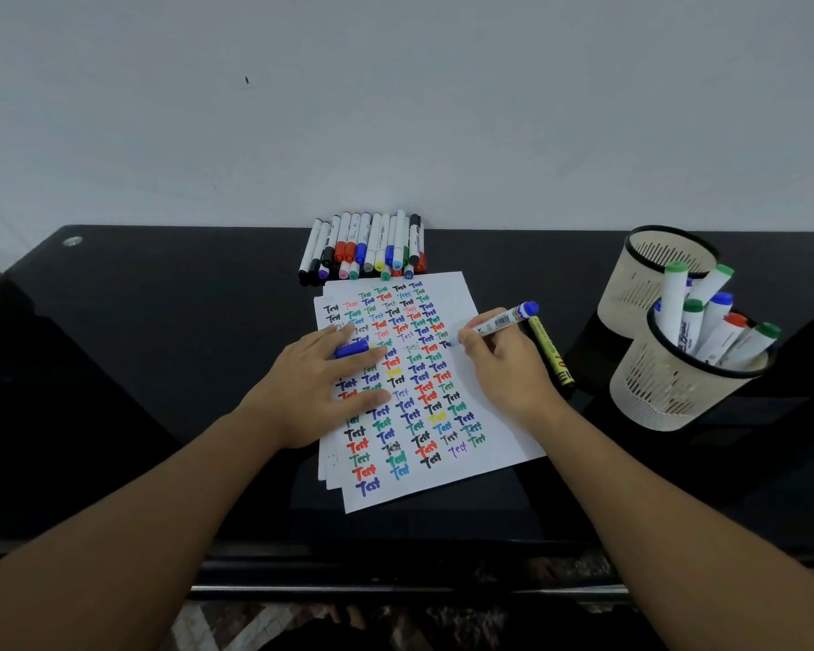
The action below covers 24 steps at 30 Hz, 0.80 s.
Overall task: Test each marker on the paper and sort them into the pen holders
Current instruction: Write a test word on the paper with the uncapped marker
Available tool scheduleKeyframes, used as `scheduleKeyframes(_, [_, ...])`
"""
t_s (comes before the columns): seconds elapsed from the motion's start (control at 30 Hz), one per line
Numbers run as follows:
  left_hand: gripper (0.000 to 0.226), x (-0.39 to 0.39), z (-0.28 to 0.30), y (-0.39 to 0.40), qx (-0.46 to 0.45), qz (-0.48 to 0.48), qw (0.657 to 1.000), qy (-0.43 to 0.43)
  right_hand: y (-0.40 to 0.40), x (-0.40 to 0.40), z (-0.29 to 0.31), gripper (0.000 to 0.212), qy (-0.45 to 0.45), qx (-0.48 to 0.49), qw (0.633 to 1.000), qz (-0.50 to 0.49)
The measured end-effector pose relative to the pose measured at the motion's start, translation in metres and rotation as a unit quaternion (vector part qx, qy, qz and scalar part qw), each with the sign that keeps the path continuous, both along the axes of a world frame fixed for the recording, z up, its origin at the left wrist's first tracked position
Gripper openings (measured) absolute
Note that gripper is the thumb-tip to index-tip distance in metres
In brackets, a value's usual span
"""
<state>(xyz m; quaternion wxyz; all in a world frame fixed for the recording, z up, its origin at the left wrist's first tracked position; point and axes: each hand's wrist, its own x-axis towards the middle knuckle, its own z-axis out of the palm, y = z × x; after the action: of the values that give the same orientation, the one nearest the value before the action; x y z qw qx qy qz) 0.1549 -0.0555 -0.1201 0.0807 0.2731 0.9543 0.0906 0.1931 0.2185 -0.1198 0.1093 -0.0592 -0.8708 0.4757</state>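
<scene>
On the counter (161, 350), the left hand (320, 382) lies flat on the paper (485, 434), fingers straight, a blue cap (351, 348) tucked between them. Right of it, the right hand (508, 368) grips the blue marker (499, 321), tip down-left on the sheet, tail toward the holders (677, 387) at far right, nearer this hand. Its nib is too small to make out. Untested markers (367, 246) lie beyond the paper.

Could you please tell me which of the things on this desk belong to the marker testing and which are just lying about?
In use: blue marker in right hand; blue cap under left hand; test paper; untested markers; both pen holders.

Lying about: yellow-green marker; desk grommet.
</scene>
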Motion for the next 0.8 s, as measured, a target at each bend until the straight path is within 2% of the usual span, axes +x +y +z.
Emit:
scheduleKeyframes(0.47, [0.074, 0.0014, 0.0019, 0.0007, 0.001, 0.003, 1.000, -0.003, -0.0003, 0.0010, 0.0029, 0.020, -0.015, 0.021, 1.000, -0.005])
scheduleKeyframes(0.57, [0.075, 0.0016, 0.0019, -0.0002, 0.009, 0.005, 1.000, -0.002, -0.0001, 0.0009, 0.0030, 0.012, -0.004, 0.005, 1.000, -0.001])
scheduleKeyframes(0.8, [0.076, 0.0004, 0.0019, 0.0008, 0.005, 0.004, 1.000, -0.004, -0.0017, 0.0012, 0.0043, 0.012, -0.002, 0.004, 1.000, -0.006])
